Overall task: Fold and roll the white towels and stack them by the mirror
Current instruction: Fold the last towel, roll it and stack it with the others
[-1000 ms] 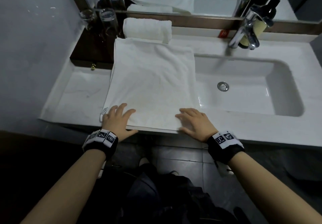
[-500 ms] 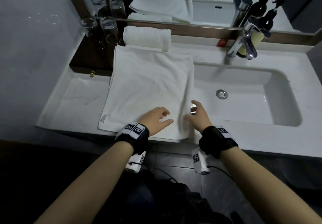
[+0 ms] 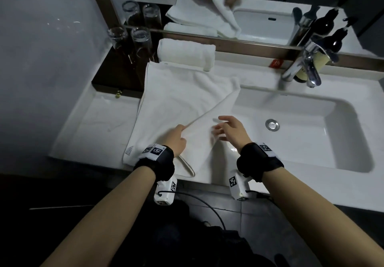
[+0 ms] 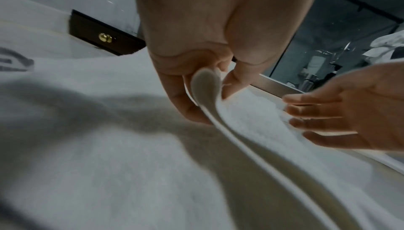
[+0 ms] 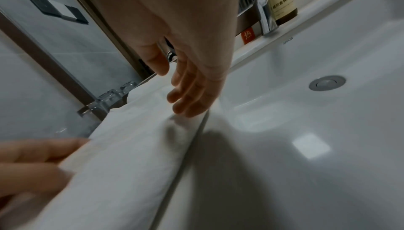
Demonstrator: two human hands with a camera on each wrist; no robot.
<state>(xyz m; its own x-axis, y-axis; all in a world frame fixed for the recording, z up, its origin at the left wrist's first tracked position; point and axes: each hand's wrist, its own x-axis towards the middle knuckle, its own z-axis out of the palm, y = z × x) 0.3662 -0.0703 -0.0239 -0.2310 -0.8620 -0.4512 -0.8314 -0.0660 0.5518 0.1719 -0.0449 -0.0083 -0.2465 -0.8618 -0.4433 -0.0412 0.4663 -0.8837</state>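
A white towel [image 3: 176, 100] lies spread on the counter left of the basin, its right side lifted and folded over to the left. My left hand [image 3: 176, 140] pinches the folded edge [image 4: 205, 81] between thumb and fingers. Beside it my right hand [image 3: 226, 129] hovers with straight fingers [image 5: 188, 98], touching the raised flap [image 5: 140, 147] lightly. A rolled white towel [image 3: 187, 53] lies against the mirror [image 3: 207, 6] frame behind the spread one.
Two drinking glasses [image 3: 133, 40] stand on a dark wooden box [image 3: 116, 75] at the back left. The sink basin [image 3: 301, 131] and chrome tap [image 3: 303, 67] are to the right, with dark bottles [image 3: 332, 42] and a small red card [image 3: 275, 63] behind.
Both hands left the near edge and came to the towel's right side. My left hand took the right edge and drew it up and leftward over the towel.
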